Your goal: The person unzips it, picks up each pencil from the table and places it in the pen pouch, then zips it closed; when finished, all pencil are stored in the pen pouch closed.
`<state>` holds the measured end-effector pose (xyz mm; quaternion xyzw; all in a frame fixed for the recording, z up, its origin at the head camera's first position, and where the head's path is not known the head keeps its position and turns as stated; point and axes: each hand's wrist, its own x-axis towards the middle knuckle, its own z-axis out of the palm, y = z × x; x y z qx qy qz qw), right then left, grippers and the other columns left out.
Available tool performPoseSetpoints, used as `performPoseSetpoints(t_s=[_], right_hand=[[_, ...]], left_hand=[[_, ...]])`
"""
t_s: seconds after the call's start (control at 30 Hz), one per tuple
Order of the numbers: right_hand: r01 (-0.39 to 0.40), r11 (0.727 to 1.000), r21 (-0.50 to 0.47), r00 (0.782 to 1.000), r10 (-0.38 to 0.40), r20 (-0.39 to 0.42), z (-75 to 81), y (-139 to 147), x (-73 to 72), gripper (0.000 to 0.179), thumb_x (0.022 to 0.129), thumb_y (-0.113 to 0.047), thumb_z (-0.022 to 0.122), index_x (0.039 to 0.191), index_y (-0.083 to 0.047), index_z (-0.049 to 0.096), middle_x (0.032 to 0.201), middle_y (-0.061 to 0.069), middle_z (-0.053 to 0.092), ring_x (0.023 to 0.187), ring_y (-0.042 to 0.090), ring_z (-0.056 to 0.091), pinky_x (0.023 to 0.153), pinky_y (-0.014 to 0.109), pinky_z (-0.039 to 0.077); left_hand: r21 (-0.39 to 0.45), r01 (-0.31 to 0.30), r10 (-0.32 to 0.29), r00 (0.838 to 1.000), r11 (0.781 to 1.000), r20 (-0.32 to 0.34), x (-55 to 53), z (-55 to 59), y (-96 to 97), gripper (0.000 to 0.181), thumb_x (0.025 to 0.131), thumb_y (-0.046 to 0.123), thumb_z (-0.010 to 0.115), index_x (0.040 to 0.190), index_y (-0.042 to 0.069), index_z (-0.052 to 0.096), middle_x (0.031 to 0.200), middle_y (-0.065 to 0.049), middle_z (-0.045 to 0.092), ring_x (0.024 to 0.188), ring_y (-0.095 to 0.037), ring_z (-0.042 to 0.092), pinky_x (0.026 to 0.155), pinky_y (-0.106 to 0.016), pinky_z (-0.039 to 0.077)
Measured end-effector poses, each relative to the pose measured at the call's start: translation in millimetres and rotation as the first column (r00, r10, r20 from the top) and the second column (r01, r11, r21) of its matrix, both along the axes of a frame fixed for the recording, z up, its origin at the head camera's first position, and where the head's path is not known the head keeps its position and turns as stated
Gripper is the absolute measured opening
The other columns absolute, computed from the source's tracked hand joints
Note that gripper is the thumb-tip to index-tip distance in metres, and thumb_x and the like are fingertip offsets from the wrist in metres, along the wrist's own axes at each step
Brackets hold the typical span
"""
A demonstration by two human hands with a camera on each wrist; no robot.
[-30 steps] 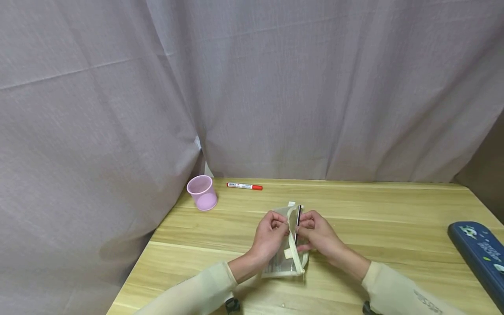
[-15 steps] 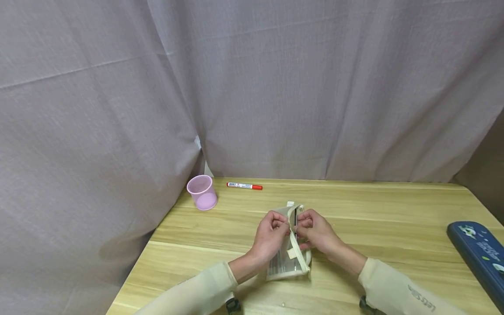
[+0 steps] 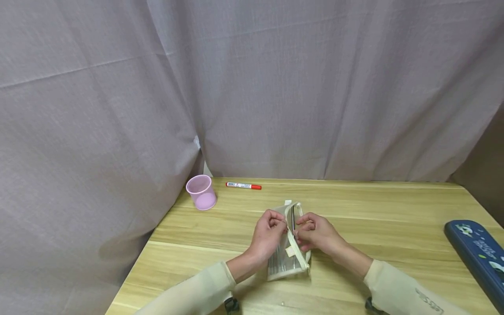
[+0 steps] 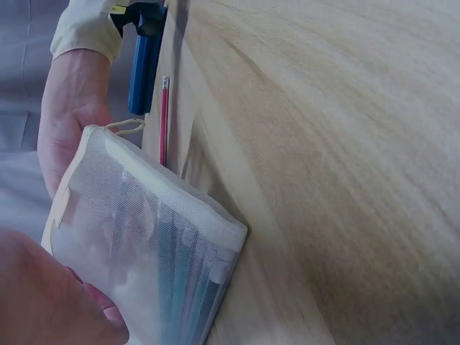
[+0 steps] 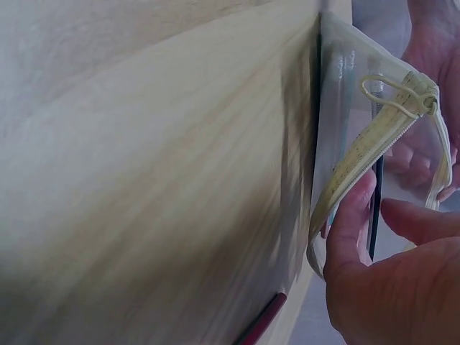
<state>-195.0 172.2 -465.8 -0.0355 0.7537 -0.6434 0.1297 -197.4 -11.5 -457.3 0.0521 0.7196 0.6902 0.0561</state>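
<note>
A see-through mesh pencil pouch (image 3: 281, 262) with cream trim stands tilted on the table, its zip undone. Several slim pens or pencils show through its wall in the left wrist view. My left hand (image 3: 268, 236) pinches the near edge of the pouch's mouth. In the mouth is a slim dark pen (image 5: 376, 194), mostly within the pouch. My right hand (image 3: 316, 234) holds this pen between thumb and finger, with the fingers partly inside the mouth. A cord loop (image 5: 392, 93) hangs at the zip end.
A pink cup (image 3: 201, 192) stands at the back left, beside a red-capped marker (image 3: 243, 186). A dark blue pencil case (image 3: 476, 258) lies at the right edge. A red pencil (image 4: 164, 122) lies on the table beyond the pouch. Grey curtain surrounds the table.
The dark pen has gone lower and slightly left into the pouch, with my right hand following it. My left hand keeps its hold on the pouch edge; the pouch has shifted slightly.
</note>
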Motion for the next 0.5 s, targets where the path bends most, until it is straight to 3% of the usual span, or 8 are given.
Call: performPoseSetpoints(t_s=[0.3, 0.5], right_hand=[[0.055, 0.998, 0.042, 0.998, -0.055, -0.005, 6.1, 6, -1.5, 0.042, 0.097, -0.009, 0.07, 0.132, 0.006, 0.051, 0.096, 0.013, 0.072, 0.082, 0.021, 0.072, 0.068, 0.034, 0.064], [0.082, 0.984, 0.158, 0.99, -0.063, -0.124, 9.7, 41, -3.5, 0.037, 0.1, -0.015, 0.069, 0.128, 0.005, 0.056, 0.098, 0.014, 0.073, 0.08, 0.018, 0.07, 0.067, 0.034, 0.062]], left_hand=[[0.008, -0.011, 0.011, 1.0, 1.0, 0.003, 0.5, 0.1, -1.3, 0.014, 0.092, 0.004, 0.059, 0.105, 0.007, 0.06, 0.081, 0.004, 0.061, 0.08, -0.01, 0.063, 0.08, -0.023, 0.05], [0.054, -0.031, 0.03, 1.0, 0.998, 0.004, -0.5, 2.3, -6.3, 0.016, 0.091, 0.002, 0.059, 0.106, 0.006, 0.06, 0.082, 0.003, 0.062, 0.082, -0.011, 0.063, 0.084, -0.027, 0.054]])
